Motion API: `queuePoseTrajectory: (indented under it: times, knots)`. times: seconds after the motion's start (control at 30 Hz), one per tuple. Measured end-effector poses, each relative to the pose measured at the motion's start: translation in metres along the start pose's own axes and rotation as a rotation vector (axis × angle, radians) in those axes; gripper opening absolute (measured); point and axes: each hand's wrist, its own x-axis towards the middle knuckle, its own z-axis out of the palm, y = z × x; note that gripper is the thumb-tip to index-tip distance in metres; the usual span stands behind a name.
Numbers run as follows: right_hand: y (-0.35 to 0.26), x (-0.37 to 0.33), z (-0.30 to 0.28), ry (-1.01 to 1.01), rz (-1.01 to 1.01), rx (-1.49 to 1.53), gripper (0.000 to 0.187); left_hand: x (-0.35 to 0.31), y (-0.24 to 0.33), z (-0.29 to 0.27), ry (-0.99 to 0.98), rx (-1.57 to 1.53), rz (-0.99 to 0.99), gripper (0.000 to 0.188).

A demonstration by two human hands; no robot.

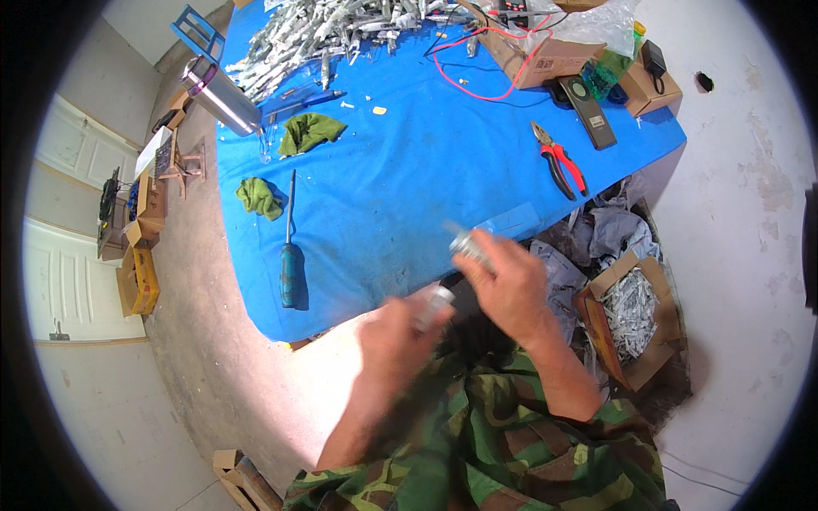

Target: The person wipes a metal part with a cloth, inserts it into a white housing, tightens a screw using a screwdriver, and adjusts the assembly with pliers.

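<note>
My right hand [515,288] is closed round a small silver cylindrical piece [471,248], just above the table's near edge. A thin tip sticks out of it to the upper left, smeared by motion. Lower and to the left, my left hand [390,339] is blurred, its fingers closed on a small whitish-silver piece [436,305]. The two pieces are apart. Nearest on the table lies a screwdriver [290,264] with a teal handle, left of my hands. Farther right are pliers [559,162] with red and black handles, jaws pointing away from me.
A blue cloth [383,179] covers the table. On it are a heap of silvery pieces [328,38], green rags [311,134], a steel flask [223,98] and a cardboard box [537,60] with red wire. Right of my legs stands an open carton [596,332] of silvery scraps.
</note>
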Motion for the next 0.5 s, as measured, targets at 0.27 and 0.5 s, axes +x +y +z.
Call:
queuePoseTrajectory:
  times: [0.27, 0.5]
  knots:
    - [0.018, -0.007, -0.012, -0.096, 0.203, 0.318, 0.037, 0.01, -0.021, -0.006, 0.08, -0.628, -0.449, 0.026]
    - [0.021, -0.024, -0.012, -0.148, 0.417, 0.611, 0.042, 0.023, -0.013, 0.002, -0.033, -1.023, -0.642, 0.03]
